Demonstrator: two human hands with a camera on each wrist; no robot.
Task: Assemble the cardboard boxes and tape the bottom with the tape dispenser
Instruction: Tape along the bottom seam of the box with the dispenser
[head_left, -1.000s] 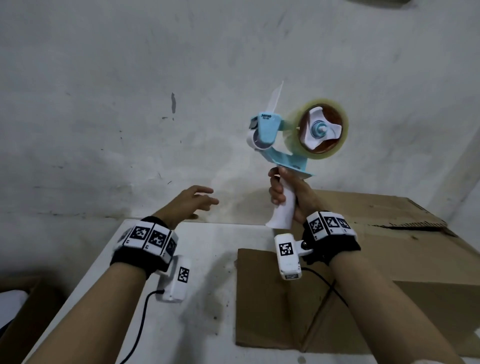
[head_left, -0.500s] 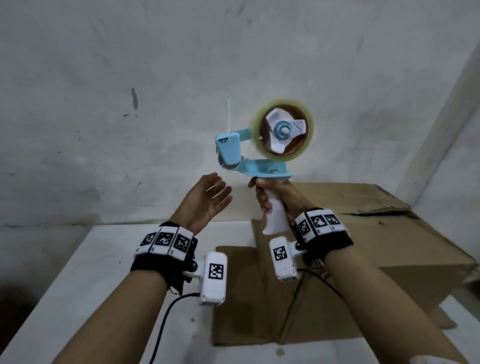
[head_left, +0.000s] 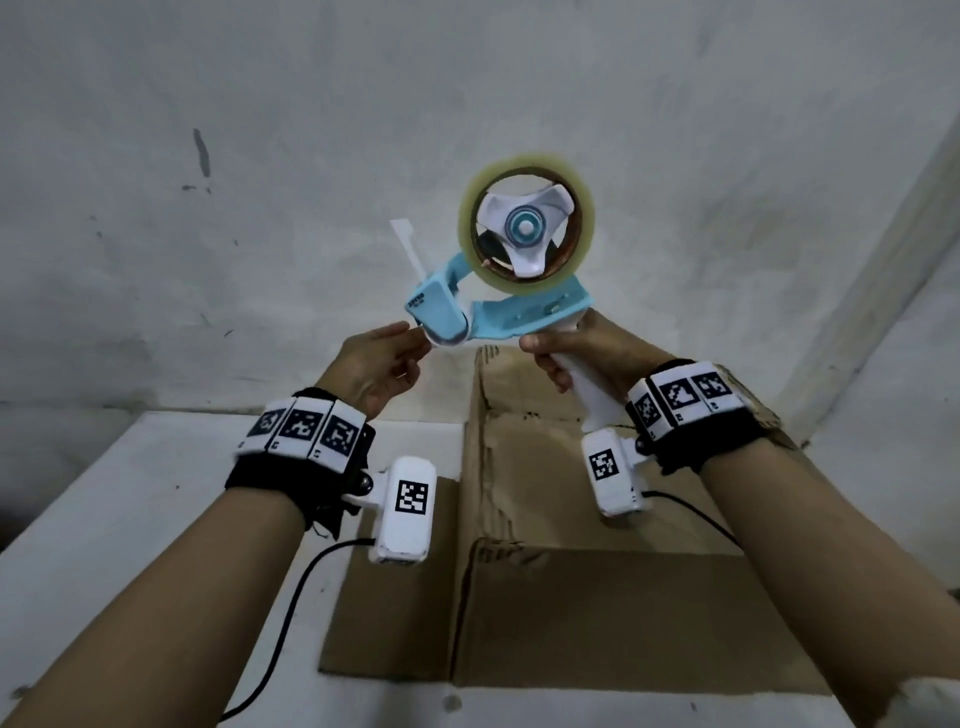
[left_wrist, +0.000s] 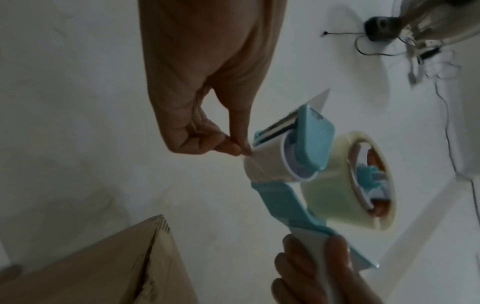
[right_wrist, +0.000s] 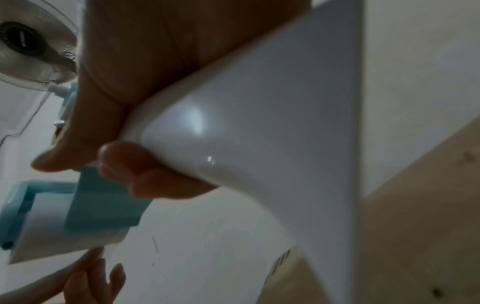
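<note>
Here we grip the tape dispenser (head_left: 498, 317) by its white handle in our right hand (head_left: 582, 348), while our left hand (head_left: 376, 358) pinches the tape end at its roller, above the cardboard box (head_left: 571, 597).

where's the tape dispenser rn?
Head view, centre: the tape dispenser is held up in front of the wall, above the cardboard box. The right hand grips its white handle; the left hand pinches at its roller end.
</note>
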